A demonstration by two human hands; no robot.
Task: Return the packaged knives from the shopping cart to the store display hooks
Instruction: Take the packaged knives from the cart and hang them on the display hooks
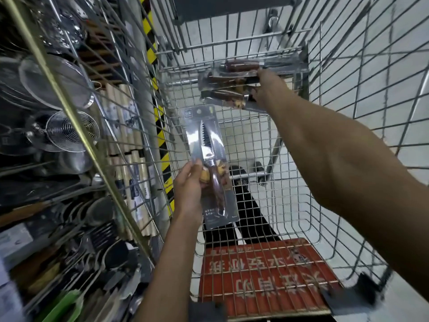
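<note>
Pointing tip-away, lengthwise: packaged knife point(205, 147)

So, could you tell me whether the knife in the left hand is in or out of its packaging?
In: the knife sits sealed under clear plastic on its card, which the left hand grips.

A clear-packed serrated knife point(207, 145) with a brown handle stands upright mid-frame inside the wire shopping cart point(299, 219), with a stack of similar packs point(228, 81) lying sideways at upper centre.

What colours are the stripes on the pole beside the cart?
Yellow and black, on the pole; the head view shows it.
</note>
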